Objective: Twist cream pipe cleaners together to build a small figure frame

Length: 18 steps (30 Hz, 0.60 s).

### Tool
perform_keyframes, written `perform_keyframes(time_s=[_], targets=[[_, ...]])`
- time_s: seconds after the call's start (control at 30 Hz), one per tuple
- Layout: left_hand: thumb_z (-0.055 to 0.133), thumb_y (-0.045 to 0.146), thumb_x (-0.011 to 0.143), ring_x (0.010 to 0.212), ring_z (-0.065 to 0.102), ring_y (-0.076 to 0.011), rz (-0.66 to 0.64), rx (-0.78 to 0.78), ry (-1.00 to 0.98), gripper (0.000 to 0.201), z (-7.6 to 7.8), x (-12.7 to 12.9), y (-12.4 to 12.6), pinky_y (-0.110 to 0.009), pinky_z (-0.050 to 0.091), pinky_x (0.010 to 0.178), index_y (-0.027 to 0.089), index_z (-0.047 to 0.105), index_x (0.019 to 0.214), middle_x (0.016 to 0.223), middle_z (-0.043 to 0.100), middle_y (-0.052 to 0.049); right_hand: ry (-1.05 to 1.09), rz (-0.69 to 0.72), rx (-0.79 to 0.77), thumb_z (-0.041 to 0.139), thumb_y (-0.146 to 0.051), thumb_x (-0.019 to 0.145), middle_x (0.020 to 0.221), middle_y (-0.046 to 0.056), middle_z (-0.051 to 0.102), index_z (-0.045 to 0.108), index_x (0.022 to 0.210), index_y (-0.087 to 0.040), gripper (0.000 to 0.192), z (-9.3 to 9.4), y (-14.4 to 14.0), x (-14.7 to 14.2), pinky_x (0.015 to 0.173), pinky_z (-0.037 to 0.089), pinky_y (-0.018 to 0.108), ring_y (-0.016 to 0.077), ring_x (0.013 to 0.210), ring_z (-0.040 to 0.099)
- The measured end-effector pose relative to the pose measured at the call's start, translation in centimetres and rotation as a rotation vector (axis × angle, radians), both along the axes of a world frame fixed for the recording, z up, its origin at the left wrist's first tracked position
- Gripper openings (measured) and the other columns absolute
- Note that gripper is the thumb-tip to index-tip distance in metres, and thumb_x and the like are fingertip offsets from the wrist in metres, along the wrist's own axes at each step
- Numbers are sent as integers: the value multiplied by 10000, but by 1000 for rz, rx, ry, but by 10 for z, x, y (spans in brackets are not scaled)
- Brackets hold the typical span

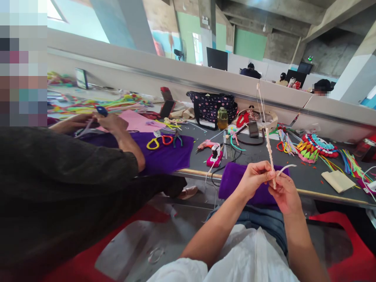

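A thin upright stem [268,149], its lower part wrapped in something cream-coloured and its top bare and wiry, stands between my two hands. My left hand [256,178] pinches it from the left near its lower end. My right hand [286,192] is closed at the bottom of the stem, fingertips meeting those of my left. A loose cream strip [288,167] curves out to the right from my right fingers; it looks like a pipe cleaner. Beneath my hands a purple cloth [232,182] hangs over the table edge and my lap.
At left a co-worker's hands [110,121] hold a dark blue-handled tool. Scissors [152,143], pliers [177,140], a glue gun [205,145] and a pink power strip [215,156] lie on the table. Behind are a dotted bag [210,103] and jar [222,118]; a colourful craft piece [319,147] lies right.
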<state>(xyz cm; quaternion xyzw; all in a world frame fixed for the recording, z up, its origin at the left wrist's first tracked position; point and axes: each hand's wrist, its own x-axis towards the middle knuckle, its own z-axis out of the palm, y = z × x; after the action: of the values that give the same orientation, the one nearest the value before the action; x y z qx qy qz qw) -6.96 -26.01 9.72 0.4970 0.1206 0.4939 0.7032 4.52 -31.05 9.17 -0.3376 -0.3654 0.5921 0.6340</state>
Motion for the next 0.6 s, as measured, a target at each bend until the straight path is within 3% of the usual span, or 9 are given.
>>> perform_keyframes(time_s=[0.1, 0.27, 0.37, 0.6], targets=[[775, 365, 634, 485, 517, -84, -18, -14, 33, 325, -1, 1, 1, -199, 375, 482, 118, 565, 624, 572, 555, 11, -1, -8, 7, 677, -277, 702, 532, -49, 433, 569, 650, -177, 156, -6, 3, -1, 384, 256, 167, 73, 478, 363], [779, 352, 627, 505, 485, -66, 112, -21, 87, 301, -4, 3, 6, -184, 365, 474, 114, 600, 665, 599, 570, 12, -267, -323, 200, 677, -296, 742, 561, -38, 492, 607, 698, -170, 150, -15, 7, -3, 418, 280, 193, 71, 475, 371], [799, 329, 596, 519, 491, -67, 177, -29, 80, 301, -5, 4, 9, -183, 381, 481, 116, 600, 669, 619, 582, 10, -447, -421, 259, 658, -303, 763, 615, -21, 538, 612, 699, -174, 151, -17, 6, -3, 472, 350, 213, 93, 527, 436], [799, 327, 597, 459, 505, -74, 97, -65, 53, 298, -3, 2, 10, -201, 386, 466, 112, 599, 646, 561, 596, 5, -391, -275, 156, 671, -339, 754, 646, -5, 618, 640, 751, -185, 158, -19, 6, 4, 525, 456, 248, 135, 583, 542]])
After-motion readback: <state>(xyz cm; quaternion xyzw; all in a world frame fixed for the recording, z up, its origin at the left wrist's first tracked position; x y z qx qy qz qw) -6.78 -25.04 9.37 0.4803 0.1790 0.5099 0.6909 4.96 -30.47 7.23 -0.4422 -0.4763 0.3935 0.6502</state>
